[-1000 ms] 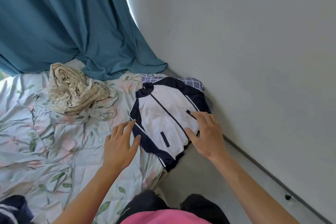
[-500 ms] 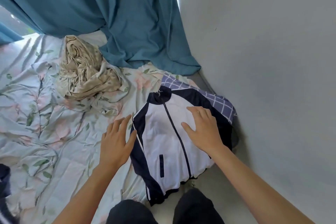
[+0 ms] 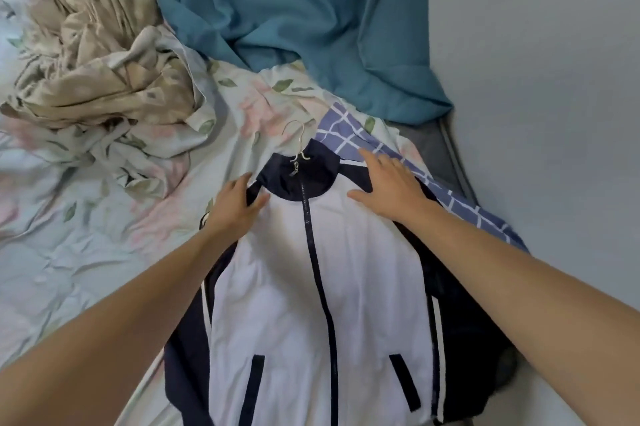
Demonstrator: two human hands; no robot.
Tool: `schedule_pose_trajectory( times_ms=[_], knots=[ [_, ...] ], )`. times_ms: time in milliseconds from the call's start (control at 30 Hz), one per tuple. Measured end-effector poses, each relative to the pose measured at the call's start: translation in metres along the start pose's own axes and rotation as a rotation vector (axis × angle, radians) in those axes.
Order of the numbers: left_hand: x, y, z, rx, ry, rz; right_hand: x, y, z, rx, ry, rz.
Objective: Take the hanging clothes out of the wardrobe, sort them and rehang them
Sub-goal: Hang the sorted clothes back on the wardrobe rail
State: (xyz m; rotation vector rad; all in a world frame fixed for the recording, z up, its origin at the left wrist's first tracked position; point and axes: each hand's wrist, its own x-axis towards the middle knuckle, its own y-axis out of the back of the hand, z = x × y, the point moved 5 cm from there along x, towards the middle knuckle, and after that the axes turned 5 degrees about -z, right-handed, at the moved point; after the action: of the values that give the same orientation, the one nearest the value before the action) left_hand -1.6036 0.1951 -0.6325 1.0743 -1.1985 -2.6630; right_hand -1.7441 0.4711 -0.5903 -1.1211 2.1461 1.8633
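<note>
Two hands lay on the jacket: your left hand pressed its left shoulder with fingers nearly straight, gripping nothing, and your right hand rested flat and spread on its right shoulder. The jacket lay zipped, front up, along the bed's edge beside the wall. A hanger hook poked out just beyond your fingertips, past the collar. Since half a second before, both hands had slid from the chest up to the shoulders. Left of your fingers spread the floral sheet; farther off lay a beige bundle and the teal curtain.
</note>
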Motion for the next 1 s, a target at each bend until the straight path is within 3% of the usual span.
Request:
schedule_pose_trajectory(
  times_ms=[167,400,667,767,1000],
  knots=[
    [-0.007,-0.003,-0.016,0.065,0.023,-0.013,-0.016,-0.006,-0.001,0.014,0.007,0.064],
    [-0.144,0.043,-0.005,-0.037,-0.165,0.066,-0.161,0.009,-0.029,0.291,-0.029,0.066],
    [-0.334,0.144,0.008,-0.301,-0.163,0.125,-0.306,0.109,-0.143,0.329,-0.006,0.092],
    [-0.402,0.178,0.004,-0.316,-0.215,0.124,-0.355,0.133,-0.193,0.272,0.041,0.066],
    [-0.523,0.245,-0.034,-0.237,-0.396,0.116,-0.464,0.136,-0.299,0.427,0.115,0.248]
  ],
)
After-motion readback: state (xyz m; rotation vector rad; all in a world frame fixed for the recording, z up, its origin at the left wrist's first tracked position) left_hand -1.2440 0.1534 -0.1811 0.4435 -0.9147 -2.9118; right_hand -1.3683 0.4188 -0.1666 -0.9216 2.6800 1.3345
